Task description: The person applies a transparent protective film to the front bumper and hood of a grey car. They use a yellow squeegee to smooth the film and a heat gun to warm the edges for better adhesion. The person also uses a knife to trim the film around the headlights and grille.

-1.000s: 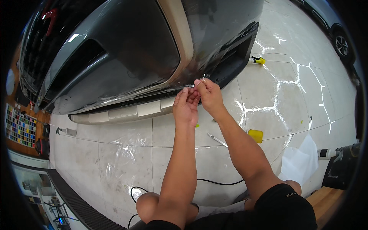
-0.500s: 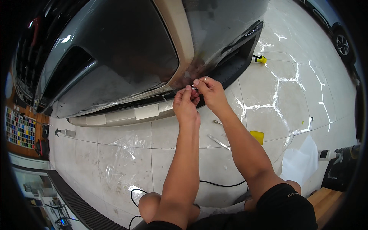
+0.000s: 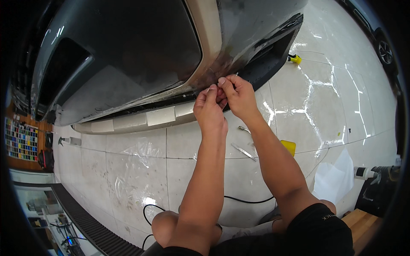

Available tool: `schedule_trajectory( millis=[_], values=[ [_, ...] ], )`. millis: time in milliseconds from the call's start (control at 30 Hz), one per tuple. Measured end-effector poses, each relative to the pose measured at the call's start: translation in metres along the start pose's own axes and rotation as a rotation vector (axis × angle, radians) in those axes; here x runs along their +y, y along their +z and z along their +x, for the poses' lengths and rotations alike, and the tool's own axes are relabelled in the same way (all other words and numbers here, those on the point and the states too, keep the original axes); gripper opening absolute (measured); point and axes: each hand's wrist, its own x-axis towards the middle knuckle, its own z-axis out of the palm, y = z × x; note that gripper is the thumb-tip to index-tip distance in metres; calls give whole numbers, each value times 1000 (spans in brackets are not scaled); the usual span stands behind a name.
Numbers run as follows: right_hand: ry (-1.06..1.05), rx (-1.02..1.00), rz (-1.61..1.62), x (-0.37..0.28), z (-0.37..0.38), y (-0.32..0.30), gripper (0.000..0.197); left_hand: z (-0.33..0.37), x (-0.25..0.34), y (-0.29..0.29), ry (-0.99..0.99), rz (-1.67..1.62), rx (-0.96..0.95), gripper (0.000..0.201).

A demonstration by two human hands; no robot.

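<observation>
A dark grey car bumper [image 3: 141,64] with a tan strip [image 3: 205,38] fills the upper part of the view. My left hand [image 3: 209,112] and my right hand [image 3: 237,96] meet at the bumper's lower edge. Both pinch the edge of a thin clear film [image 3: 213,87] there, fingertips touching. The film is hard to make out against the paint. My forearms come up from the lower edge, and my knees are bent below.
On the white tiled floor lie a yellow squeegee [image 3: 289,147], a metal blade tool [image 3: 243,151], a black cable [image 3: 247,199] and clear film scraps [image 3: 141,149]. A yellow tool [image 3: 294,59] lies under the bumper. White paper [image 3: 335,179] sits right; a floor grate [image 3: 92,226] runs lower left.
The view has moved closer to the bumper and my hands look larger. Both hands stay pinched together at the same spot on the bumper's lower edge.
</observation>
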Motion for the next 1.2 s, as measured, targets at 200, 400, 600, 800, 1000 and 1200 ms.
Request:
schedule_trajectory(
  millis=[200, 400, 600, 800, 1000, 1200],
  values=[
    [33, -22, -175, -9, -1, -15, 24, 2, -2, 3, 43, 28, 73, 15],
    [485, -566, -751, 66, -35, -137, 35, 3, -5, 0, 77, 129, 95, 13],
    [681, -437, -1518, 163, -167, -233, 59, 2, -12, 4, 127, 133, 94, 15],
    [802, -437, -1457, 180, -186, -253, 64, 4, -8, 4, 66, 0, 99, 16],
    [538, -168, -704, 201, -131, -313, 29, -2, -10, 25, -8, -173, 46, 14],
    [237, -181, -181, -2, -18, -89, 40, 6, -11, 9, 41, -159, 49, 8]
  ],
)
